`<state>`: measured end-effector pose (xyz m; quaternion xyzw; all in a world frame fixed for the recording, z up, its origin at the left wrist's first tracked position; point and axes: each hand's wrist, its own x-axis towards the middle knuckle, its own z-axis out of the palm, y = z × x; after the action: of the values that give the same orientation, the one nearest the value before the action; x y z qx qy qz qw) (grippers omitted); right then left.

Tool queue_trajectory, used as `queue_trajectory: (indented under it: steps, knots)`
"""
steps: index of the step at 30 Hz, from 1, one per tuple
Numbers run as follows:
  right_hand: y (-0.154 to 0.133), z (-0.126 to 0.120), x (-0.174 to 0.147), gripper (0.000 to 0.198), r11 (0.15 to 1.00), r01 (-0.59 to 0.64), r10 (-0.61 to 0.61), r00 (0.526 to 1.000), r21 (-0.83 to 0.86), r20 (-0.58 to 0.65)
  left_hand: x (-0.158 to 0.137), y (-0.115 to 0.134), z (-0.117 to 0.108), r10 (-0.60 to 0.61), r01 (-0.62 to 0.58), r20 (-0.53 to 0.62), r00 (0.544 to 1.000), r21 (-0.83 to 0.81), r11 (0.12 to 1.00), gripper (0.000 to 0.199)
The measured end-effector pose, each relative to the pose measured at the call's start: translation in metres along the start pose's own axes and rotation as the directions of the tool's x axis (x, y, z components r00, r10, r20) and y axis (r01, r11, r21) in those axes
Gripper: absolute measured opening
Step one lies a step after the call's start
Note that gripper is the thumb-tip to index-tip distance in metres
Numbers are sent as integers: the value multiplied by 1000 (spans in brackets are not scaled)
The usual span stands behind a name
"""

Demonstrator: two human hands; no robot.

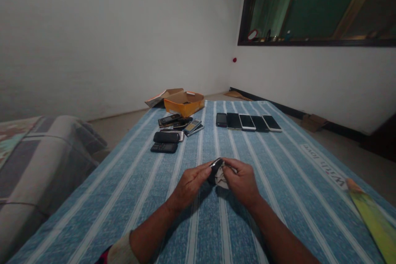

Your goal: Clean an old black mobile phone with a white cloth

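Note:
Over the middle of the striped blue cloth [154, 210], my left hand [191, 183] grips a dark mobile phone [215, 166] with a shiny edge, held tilted on its side. My right hand [243, 177] pinches a crumpled whitish cloth [221, 178] against the phone's right side. Part of the phone is hidden behind the fingers and the cloth. Ahead and to the left lies a loose group of older phones, among them a black keypad phone [163, 147]. Farther right, several phones lie side by side in a row, a white-framed phone [247, 122] in the middle.
An open yellow cardboard box [185, 104] stands at the far end, its lid [163, 96] beside it. A yellow-green flat object [371, 218] lies at the right edge. To the left is a covered piece of furniture [46, 165]. White walls and a window [321, 4] rise behind.

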<state>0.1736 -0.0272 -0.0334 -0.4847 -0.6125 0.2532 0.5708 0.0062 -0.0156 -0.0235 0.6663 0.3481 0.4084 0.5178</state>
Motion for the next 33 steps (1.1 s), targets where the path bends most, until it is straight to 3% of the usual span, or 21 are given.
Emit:
queue_trajectory:
  steps: [6, 12, 20, 23, 28, 33]
  knots:
    - [8, 0, 3, 30, 993, -119, 119, 988, -9, 99, 0, 1, -2, -8, 8, -22, 1000, 3, 1000, 44]
    - [2, 3, 0, 33, 998, -63, 63, 997, -12, 45, -1, -1, -2, -18, 17, -28, 999, -38, 999, 45]
    - [18, -2, 5, 36, 966, -151, 197, 956, -211, 219, -2, -2, -6, -16, 16, -40, 999, -13, 1000, 41]
    - [17, -1, 4, 35, 966, -169, 206, 959, -194, 194, -2, 0, -5, -18, 17, -48, 999, -17, 1000, 41]
    - [9, 4, 0, 35, 993, -117, 119, 989, -35, 83, -2, 1, -3, -14, 11, -47, 999, -58, 998, 43]
    - [19, 2, 4, 30, 966, -226, 244, 956, -125, 164, -2, 0, -5, -28, 24, -76, 997, -56, 998, 43]
